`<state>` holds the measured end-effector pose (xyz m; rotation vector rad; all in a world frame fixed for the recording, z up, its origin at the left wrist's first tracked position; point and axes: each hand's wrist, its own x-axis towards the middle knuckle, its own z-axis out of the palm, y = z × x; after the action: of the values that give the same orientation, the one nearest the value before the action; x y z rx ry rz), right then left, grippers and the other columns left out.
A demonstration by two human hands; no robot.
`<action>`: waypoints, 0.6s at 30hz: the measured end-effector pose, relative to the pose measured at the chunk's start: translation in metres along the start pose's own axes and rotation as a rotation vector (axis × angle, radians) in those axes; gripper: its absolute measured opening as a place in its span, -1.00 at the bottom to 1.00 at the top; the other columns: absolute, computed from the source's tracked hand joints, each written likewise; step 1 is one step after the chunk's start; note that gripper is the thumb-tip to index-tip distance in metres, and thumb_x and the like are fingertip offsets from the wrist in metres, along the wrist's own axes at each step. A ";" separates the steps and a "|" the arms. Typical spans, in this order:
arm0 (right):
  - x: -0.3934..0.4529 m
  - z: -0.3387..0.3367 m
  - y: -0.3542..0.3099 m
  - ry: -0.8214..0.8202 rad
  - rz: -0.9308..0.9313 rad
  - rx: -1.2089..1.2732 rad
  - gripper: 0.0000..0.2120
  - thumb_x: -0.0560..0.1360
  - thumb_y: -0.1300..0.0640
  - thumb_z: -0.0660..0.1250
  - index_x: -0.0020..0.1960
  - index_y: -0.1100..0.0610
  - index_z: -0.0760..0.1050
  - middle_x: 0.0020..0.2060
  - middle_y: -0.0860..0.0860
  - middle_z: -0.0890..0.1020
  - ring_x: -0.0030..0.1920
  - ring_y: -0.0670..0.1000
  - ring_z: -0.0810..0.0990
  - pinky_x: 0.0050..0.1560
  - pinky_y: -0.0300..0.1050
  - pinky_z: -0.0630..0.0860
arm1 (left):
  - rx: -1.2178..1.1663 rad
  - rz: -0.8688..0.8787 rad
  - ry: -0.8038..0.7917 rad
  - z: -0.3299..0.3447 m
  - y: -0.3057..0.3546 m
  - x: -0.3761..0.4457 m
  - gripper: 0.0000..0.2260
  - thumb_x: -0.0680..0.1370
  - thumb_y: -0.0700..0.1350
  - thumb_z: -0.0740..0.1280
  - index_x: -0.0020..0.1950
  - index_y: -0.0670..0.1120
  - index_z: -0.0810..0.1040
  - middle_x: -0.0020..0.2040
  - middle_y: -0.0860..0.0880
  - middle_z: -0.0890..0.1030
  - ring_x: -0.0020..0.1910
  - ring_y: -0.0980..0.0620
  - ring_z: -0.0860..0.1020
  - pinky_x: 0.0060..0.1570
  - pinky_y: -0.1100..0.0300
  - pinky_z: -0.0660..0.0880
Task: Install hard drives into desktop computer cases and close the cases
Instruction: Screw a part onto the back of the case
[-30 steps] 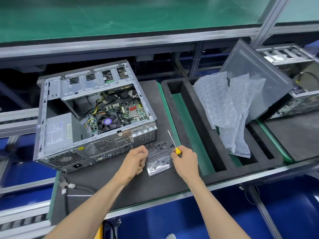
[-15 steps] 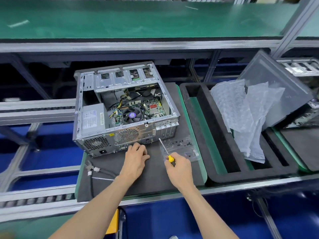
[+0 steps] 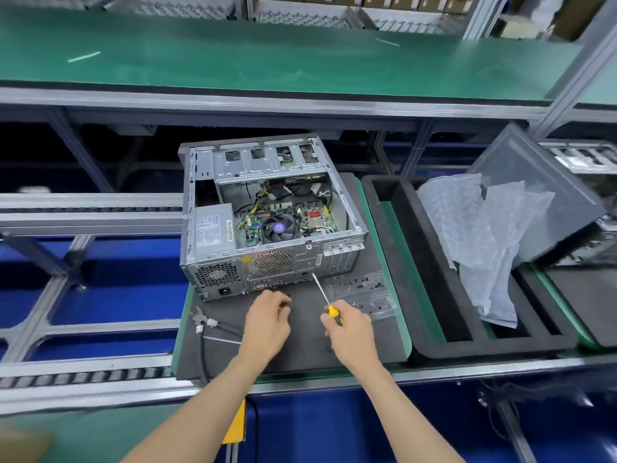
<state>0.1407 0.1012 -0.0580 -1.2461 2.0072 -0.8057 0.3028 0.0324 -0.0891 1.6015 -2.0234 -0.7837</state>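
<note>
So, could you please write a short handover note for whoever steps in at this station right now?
Right hand: grips the yellow-handled screwdriver, its tip pointing toward the rear panel of the open computer case.
Left hand: fingers curled just in front of the case's rear panel; whether it holds anything cannot be told.
The case lies on the dark mat, side panel off, motherboard and fan exposed. A clear plastic tray lies to its right on the mat. A grey panel leans behind bubble wrap in the black foam tray.
Done: case opened.
Left: no drive seen going in yet; the case remains to be closed.
</note>
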 end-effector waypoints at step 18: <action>0.003 -0.032 0.032 0.113 0.113 0.173 -0.90 0.54 0.18 0.35 -0.16 0.08 0.57 -0.37 0.08 0.64 -0.33 0.08 0.56 -0.20 0.12 0.62 | 0.014 -0.149 0.096 0.029 0.001 -0.003 -0.75 0.60 -0.12 0.39 0.25 -0.16 0.59 0.14 -0.10 0.52 0.17 -0.13 0.46 0.17 0.01 0.42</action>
<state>0.0982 0.1154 -0.0637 -1.0003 2.0280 -0.9908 0.2841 0.0397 -0.1100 1.7785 -1.8641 -0.7315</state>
